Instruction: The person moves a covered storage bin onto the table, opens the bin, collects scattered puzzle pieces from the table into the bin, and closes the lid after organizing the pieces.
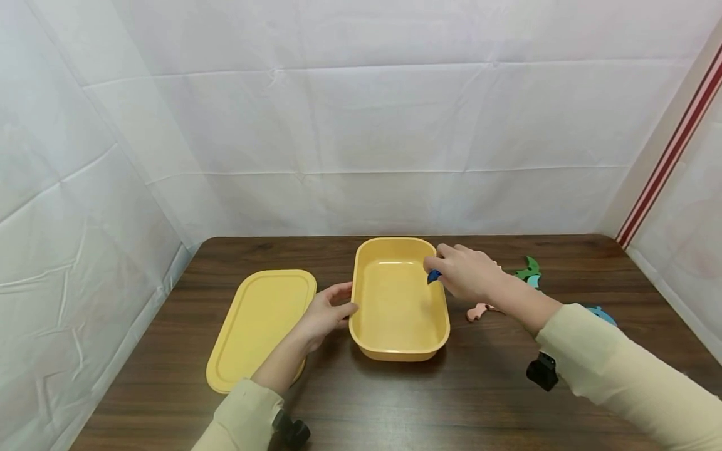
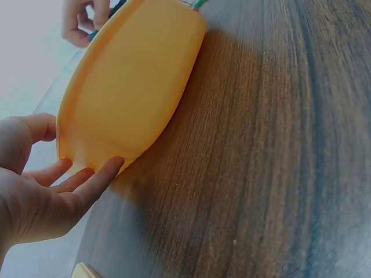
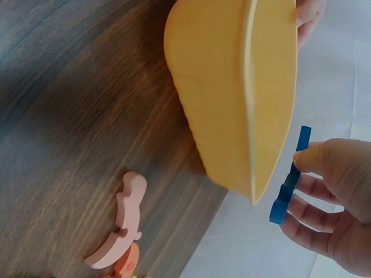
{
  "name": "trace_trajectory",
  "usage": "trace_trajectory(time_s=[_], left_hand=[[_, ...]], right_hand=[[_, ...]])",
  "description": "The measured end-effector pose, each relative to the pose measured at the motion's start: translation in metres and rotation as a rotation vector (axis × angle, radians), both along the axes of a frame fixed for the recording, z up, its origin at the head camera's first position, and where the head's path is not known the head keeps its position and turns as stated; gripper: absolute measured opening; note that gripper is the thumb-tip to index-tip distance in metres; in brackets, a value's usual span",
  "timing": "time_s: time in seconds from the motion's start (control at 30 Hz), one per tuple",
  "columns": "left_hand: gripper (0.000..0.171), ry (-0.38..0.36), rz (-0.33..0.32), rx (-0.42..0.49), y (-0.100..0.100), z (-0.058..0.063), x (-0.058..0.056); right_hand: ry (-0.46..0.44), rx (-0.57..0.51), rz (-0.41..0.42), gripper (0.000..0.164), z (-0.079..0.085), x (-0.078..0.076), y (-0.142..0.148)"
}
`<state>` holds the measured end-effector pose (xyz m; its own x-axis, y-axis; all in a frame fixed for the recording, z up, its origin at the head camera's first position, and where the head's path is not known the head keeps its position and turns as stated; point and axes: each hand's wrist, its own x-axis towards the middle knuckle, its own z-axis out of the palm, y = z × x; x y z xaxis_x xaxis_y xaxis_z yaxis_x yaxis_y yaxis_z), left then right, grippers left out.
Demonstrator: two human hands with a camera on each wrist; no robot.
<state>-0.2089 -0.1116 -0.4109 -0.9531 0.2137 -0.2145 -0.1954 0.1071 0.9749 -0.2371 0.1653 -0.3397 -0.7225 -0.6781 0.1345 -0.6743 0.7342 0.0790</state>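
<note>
A deep yellow plastic tub (image 1: 397, 313) with rounded corners stands on the table, its inside bare in the head view. My left hand (image 1: 327, 313) holds its left side, thumb at the rim and fingers against the outer wall. In the left wrist view those fingertips touch the tub's outside. Over the tub's right rim, my right hand (image 1: 470, 272) pinches a small flat blue piece (image 3: 288, 188) with a wavy edge between thumb and fingers. In the head view only a dark blue tip of it shows; the hand hides the rest.
A flat yellow lid (image 1: 262, 329) lies left of the tub. On the right are a pink piece (image 3: 130, 202), an orange piece (image 3: 128, 262), a green curved piece (image 1: 529, 268), a teal piece (image 1: 533, 281) and a light blue piece (image 1: 602, 314), partly behind the right arm.
</note>
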Motion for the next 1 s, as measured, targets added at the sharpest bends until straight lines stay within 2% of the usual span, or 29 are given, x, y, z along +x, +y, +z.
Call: trace_trajectory(time_s=[0.13,0.23,0.5,1.0], left_hand=[[0.051,-0.003,0.000,-0.001,0.000,0.000,0.000],[0.050,-0.001,0.008,-0.002,-0.001,-0.007,-0.004],[0.050,-0.002,0.017,-0.003,-0.001,-0.006,-0.003],[0.050,-0.013,0.011,-0.023,-0.001,-0.004,-0.006]], right_hand=[[-0.021,-0.002,0.011,0.018,0.003,0.001,-0.010],[-0.017,-0.003,0.031,0.016,0.003,0.003,-0.017],[0.014,-0.024,0.110,0.009,-0.002,0.008,-0.032],[-0.044,-0.007,0.155,0.007,-0.007,0.017,-0.054]])
